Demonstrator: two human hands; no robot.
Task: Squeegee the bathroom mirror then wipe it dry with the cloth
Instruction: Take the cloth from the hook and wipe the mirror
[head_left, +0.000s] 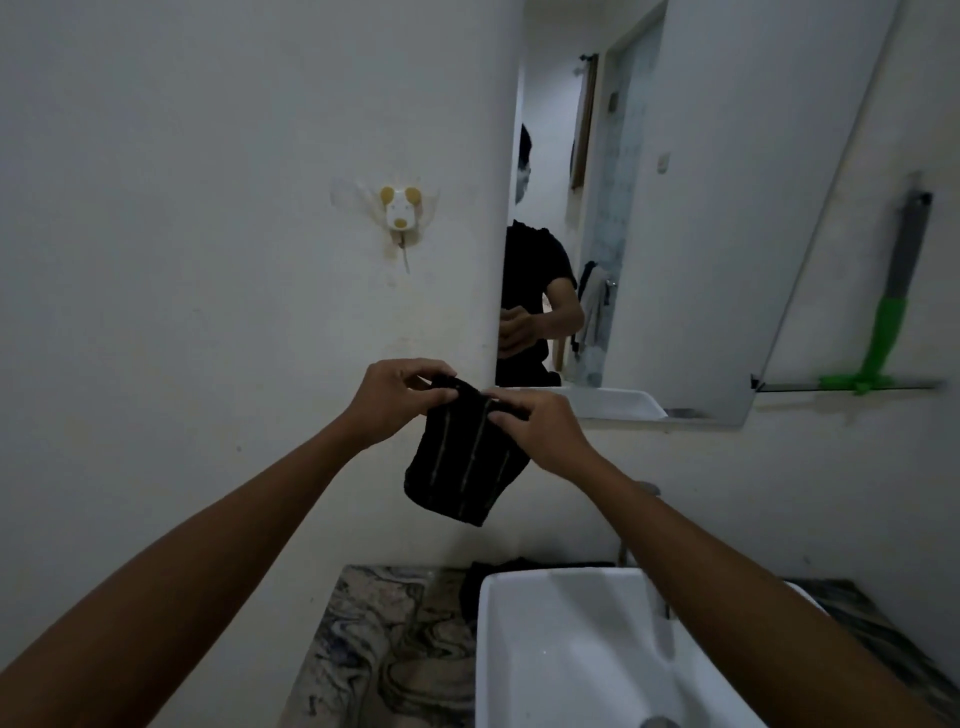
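Note:
A dark cloth (460, 470) with thin pale stripes hangs folded in front of the wall, just left of the mirror's lower corner. My left hand (392, 397) pinches its top left edge. My right hand (540, 428) grips its top right edge. The frameless mirror (701, 218) is on the wall to the upper right and reflects a person in a dark shirt. The squeegee (891, 322), with a grey and green handle, stands on a narrow shelf (810, 387) to the right of the mirror, its blade down.
A white basin (571, 649) sits below my arms on a marbled counter (379, 649). Another dark cloth (483, 577) lies behind the basin. A tap (636, 525) is partly hidden by my right forearm. A small white and yellow hook (399, 210) is stuck on the wall at left.

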